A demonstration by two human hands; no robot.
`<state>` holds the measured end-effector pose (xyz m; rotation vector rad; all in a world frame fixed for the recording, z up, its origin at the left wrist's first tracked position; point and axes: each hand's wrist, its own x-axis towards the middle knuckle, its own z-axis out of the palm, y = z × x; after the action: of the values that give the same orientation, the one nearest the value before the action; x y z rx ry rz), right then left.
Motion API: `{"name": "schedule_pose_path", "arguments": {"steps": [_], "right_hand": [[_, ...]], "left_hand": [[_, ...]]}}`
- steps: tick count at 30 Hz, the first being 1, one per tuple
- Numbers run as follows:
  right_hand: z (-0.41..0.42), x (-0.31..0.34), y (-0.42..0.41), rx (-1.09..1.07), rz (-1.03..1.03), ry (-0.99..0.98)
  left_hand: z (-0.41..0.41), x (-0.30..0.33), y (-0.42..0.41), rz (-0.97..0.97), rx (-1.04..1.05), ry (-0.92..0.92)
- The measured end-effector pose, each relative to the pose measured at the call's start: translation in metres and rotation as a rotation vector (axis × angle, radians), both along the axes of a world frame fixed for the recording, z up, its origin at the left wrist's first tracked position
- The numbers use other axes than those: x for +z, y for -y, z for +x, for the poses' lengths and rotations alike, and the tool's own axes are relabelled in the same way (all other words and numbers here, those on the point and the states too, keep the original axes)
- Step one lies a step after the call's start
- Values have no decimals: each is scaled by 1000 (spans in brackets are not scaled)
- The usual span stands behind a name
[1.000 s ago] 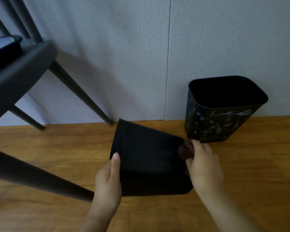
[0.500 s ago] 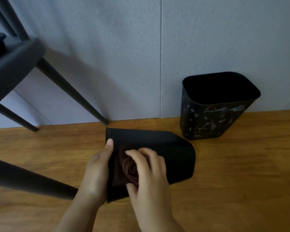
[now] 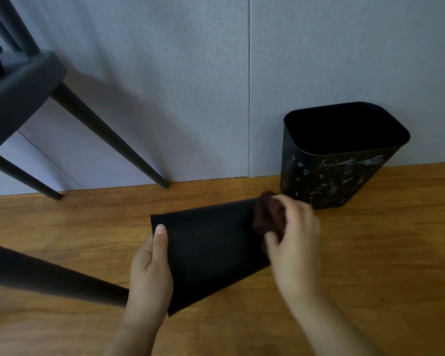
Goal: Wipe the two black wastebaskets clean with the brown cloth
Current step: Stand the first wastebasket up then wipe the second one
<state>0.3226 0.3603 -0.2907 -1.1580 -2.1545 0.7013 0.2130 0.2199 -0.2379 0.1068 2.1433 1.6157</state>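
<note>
A plain black wastebasket (image 3: 211,250) lies on its side on the wooden floor, tilted up a little. My left hand (image 3: 150,271) grips its left end, thumb on top. My right hand (image 3: 292,236) is closed on the bunched brown cloth (image 3: 266,214) and presses it against the basket's right end. A second black wastebasket (image 3: 337,173) stands upright by the wall at the right, its front smeared with white marks.
A dark chair (image 3: 23,91) stands at the left; one leg (image 3: 108,134) slants down to the floor near the wall, another leg (image 3: 49,276) crosses low at the left. A grey wall (image 3: 216,73) rises behind. Wooden floor (image 3: 383,253) lies to the right.
My right hand has swept the cloth from the basket's middle to its right end. The basket has turned in my left hand.
</note>
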Motion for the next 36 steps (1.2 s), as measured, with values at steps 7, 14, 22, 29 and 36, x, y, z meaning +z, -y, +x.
{"name": "schedule_pose_path", "arguments": {"steps": [7,14,22,29,36], "right_hand": [[23,-7,-54,-140,-133,50],[42,38,-68,49,-371,-91],[87,71,-77,108,-494,-207],[81,94,-84,155,-477,-317],[76,94,-82,142,-502,-289]], "left_hand": [[-4,16,-1,-74,15,-50],[-21,37,-9,-177,-374,-349],[-31,35,-65,-721,-659,-1005],[-36,16,-127,-967,-699,-1105],[-33,4,-189,-852,-562,-996]]}}
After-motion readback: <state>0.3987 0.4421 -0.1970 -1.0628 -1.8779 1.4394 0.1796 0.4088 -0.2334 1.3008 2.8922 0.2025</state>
